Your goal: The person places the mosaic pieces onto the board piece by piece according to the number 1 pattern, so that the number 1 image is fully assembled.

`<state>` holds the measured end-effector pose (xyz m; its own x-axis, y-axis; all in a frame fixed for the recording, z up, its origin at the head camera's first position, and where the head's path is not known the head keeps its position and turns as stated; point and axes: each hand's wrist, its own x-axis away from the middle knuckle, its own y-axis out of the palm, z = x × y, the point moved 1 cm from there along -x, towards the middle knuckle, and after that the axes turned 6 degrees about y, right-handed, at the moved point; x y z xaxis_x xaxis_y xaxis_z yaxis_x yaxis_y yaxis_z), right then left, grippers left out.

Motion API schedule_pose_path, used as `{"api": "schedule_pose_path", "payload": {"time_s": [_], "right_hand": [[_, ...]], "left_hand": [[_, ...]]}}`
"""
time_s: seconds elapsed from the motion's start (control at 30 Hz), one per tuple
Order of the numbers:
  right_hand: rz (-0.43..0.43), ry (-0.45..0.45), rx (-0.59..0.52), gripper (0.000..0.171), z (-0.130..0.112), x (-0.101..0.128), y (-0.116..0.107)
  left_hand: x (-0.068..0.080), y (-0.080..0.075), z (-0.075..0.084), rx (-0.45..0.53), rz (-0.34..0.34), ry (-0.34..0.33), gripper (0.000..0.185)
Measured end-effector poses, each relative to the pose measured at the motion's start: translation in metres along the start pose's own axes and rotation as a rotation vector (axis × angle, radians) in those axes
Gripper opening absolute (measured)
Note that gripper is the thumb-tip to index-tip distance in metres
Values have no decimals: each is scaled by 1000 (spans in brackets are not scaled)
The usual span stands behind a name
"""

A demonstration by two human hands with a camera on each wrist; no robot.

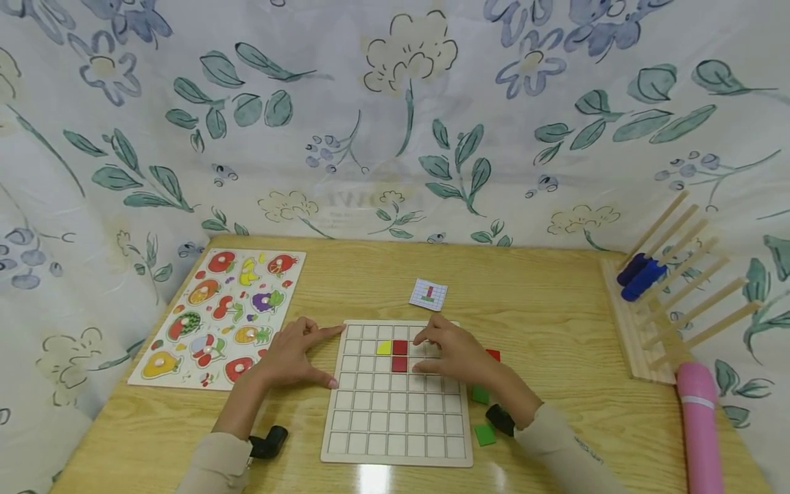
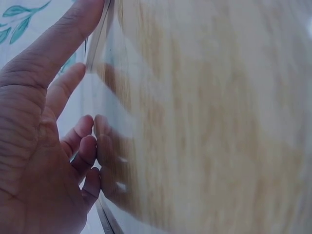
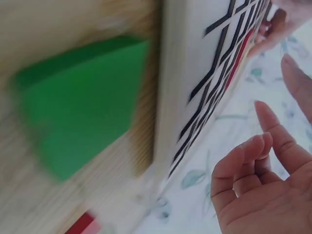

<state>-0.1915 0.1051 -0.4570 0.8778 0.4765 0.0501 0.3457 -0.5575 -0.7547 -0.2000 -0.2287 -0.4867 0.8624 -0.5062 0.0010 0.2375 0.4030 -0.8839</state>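
Sleeves low in frame, then green tiles (image 1: 484, 433) beside the grid board (image 1: 395, 439). Left hand (image 1: 290, 357) braces the board's left edge, forefinger and thumb spread, other fingers curled. Right hand (image 1: 453, 353) lies over the upper rows, fingers together by the red tile (image 1: 400, 348) and yellow tile (image 1: 384, 348); any pinch can't be told. Risk: a nudge could skid the loose tiles. Beyond sits the pattern card (image 1: 428, 293).

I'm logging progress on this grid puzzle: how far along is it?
Early. Done: a yellow piece and two red squares sit on the grid board. In hand: the right hand works beside them while the left hand steadies the board's edge. Left: green pieces and most cells.
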Motion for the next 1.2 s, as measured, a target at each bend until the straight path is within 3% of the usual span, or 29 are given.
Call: {"api": "schedule_pose_path", "payload": {"time_s": [0.37,1.2], "right_hand": [[59,56,-220,39,33,23,-19],[186,86,-226,39,75,61,-41]], "left_hand": [[0,-1,0,-3,0,-13,100],[-2,1,2,3,-19,-31,100]]}}
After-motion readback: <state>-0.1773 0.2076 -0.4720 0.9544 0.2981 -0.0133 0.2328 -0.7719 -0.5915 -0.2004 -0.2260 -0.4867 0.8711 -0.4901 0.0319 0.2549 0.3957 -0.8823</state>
